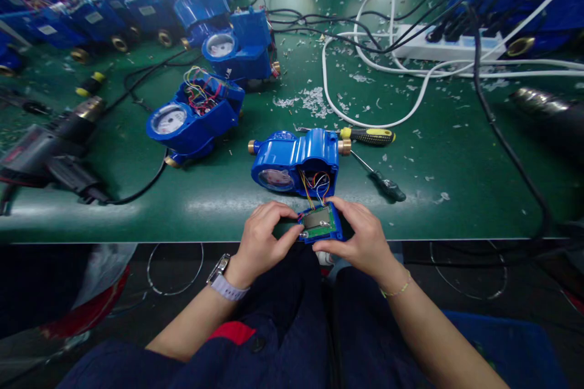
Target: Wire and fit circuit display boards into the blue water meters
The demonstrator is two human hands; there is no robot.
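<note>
A blue cover with a green circuit board and grey display (318, 219) is held at the table's front edge. My left hand (267, 237) pinches its left side between thumb and fingers. Around its right side, my right hand (360, 234) grips it with thumb and index finger. Thin coloured wires (314, 185) run from the board into the open compartment of a blue meter (294, 155), which lies just behind with its round dial facing forward and brass threaded ends at both sides.
Two screwdrivers, one yellow and black (371, 136) and one dark (387, 185), lie right of the meter. Another open meter (196, 112) and a heat gun (55, 146) are left. White cable (326, 79), a power strip (447, 42) and plastic scraps lie behind.
</note>
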